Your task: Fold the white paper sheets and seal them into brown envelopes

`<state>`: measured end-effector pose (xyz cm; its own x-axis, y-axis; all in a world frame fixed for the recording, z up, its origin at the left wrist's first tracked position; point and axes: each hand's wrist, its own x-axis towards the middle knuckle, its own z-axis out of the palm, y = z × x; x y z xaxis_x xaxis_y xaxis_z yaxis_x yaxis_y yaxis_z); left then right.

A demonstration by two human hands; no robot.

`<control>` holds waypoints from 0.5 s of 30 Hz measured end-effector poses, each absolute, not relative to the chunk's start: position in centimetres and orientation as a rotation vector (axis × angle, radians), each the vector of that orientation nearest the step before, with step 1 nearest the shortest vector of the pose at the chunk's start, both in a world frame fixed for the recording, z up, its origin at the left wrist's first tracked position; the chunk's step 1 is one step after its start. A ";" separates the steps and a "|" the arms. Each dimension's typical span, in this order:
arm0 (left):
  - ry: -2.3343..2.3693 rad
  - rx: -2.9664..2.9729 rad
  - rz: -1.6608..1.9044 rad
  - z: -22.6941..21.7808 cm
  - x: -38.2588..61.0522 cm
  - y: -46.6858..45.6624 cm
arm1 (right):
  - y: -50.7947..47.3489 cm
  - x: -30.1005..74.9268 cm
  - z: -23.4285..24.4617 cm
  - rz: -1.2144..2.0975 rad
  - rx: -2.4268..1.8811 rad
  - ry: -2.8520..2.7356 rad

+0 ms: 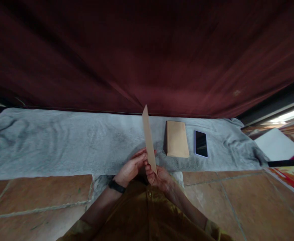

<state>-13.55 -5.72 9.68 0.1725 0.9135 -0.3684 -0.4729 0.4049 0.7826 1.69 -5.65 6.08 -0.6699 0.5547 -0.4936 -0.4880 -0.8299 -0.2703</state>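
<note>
A thin brown paper envelope (149,140) is held up, seen nearly edge-on, with its top end bent like a flap. My right hand (159,177) is closed on its lower end, the fingers curled against the left side. My left hand (133,167), with a black band on the wrist, grips it from the left; a fingertip shows past its right side. Just to the right, a stack of similar brown envelopes (177,139) lies on a grey cloth (86,140). Farther right is a phone (201,144) with a dark screen and a lilac case.
Beyond the grey cloth hangs a dark red drape (141,60). Brown floor tiles (48,190) lie on the near side. At the right stand a dark frame bar (275,100), white paper (279,144) and a colourful printed sheet (291,177).
</note>
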 end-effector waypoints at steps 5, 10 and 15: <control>0.909 0.573 1.080 9.6 -13.5 -5.0 | -5.8 2.3 6.4 2.488 -0.674 -0.066; 0.898 0.651 1.059 10.0 -13.8 -4.6 | -5.8 2.3 6.7 2.459 -0.682 -0.078; 0.908 0.691 1.087 10.0 -13.7 -4.5 | -5.8 2.0 6.9 2.396 -0.721 -0.174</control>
<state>-13.70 -4.48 10.00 0.1876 0.9438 -0.2720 -0.4357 0.3282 0.8381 1.96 -5.76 6.86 -0.6568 0.6015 -0.4548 -0.5294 -0.7973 -0.2900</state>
